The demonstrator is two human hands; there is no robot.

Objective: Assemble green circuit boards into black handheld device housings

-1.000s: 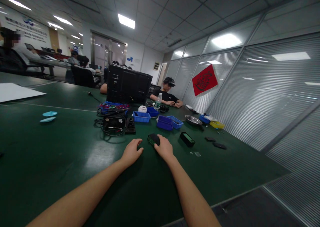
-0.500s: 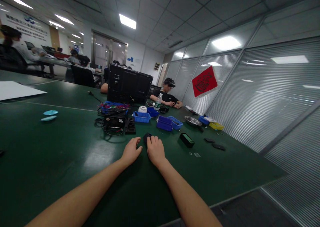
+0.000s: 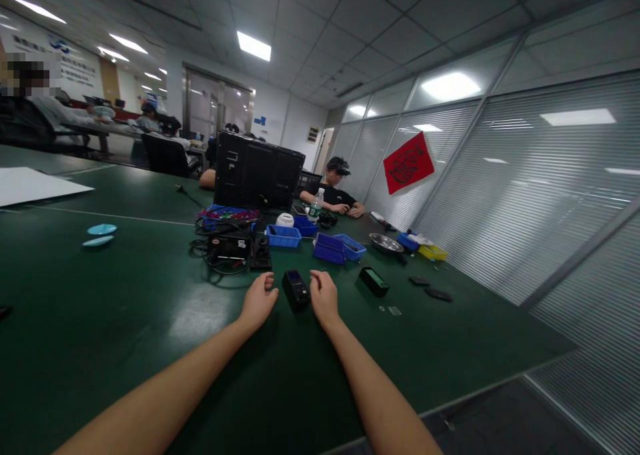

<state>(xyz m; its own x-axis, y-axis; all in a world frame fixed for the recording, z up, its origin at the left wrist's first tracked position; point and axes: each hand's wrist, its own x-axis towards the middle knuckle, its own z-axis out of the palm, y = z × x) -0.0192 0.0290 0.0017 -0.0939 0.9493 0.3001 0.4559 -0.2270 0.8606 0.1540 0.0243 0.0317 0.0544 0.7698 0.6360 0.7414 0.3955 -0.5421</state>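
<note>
A black handheld device (image 3: 296, 289) with a small screen and buttons lies on the green table (image 3: 210, 361) between my hands. My left hand (image 3: 259, 303) rests just left of it, fingers loosely curved and thumb apart, holding nothing. Close to the device's right side is my right hand (image 3: 324, 296), its fingers bent forward and nothing in its grasp. Whether its fingertips touch the device I cannot tell. To the right sits a black open-topped box (image 3: 374, 281) with a green inside.
Beyond my hands stand a tangle of cables (image 3: 227, 218), blue bins (image 3: 283, 235), a white ball (image 3: 285, 220), a bottle (image 3: 316, 206) and a monitor (image 3: 260, 169). A metal bowl (image 3: 386, 243) and flat black pieces (image 3: 438, 295) lie rightward. A person (image 3: 335, 195) sits across the table.
My right hand has come off the top of the black device and moved right, uncovering its screen and buttons. My left hand has shifted slightly left.
</note>
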